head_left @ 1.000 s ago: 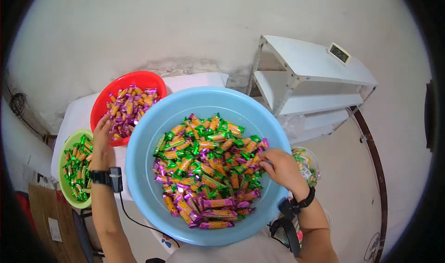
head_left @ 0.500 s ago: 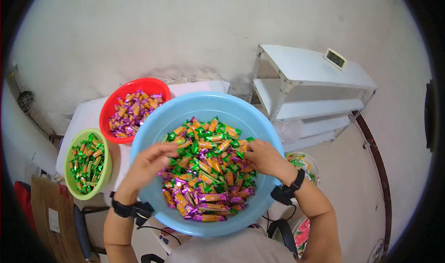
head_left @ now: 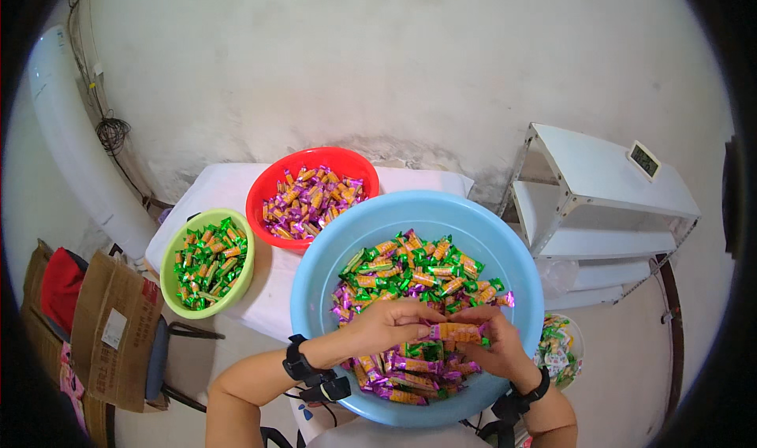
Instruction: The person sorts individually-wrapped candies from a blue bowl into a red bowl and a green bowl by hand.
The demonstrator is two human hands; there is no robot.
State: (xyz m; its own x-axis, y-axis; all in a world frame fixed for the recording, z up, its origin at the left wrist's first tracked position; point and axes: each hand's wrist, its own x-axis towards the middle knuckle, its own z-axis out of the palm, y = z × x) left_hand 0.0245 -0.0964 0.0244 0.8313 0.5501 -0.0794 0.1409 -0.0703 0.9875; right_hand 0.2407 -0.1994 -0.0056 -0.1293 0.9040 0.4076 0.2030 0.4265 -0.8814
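My left hand and my right hand meet above the near part of a big light-blue basin. Between them is a wrapped candy bar with an orange middle and a purple end. My left fingertips pinch its purple end. The fingers of my right hand curl round the other end, where a bit of green wrapper shows; whether that belongs to a second bar is unclear. Below lie many loose wrapped bars with green or purple ends, mixed together. Both wrists wear black straps.
A red basin of purple-ended bars and a lime-green basin of green-ended bars stand left on a white-covered table. At right are a white shelf with a small digital display and a bucket of wrappers.
My hands were apart at either side of the candy pile; now they have come together over its near part, around one bar. The view has turned left, so everything sits farther right.
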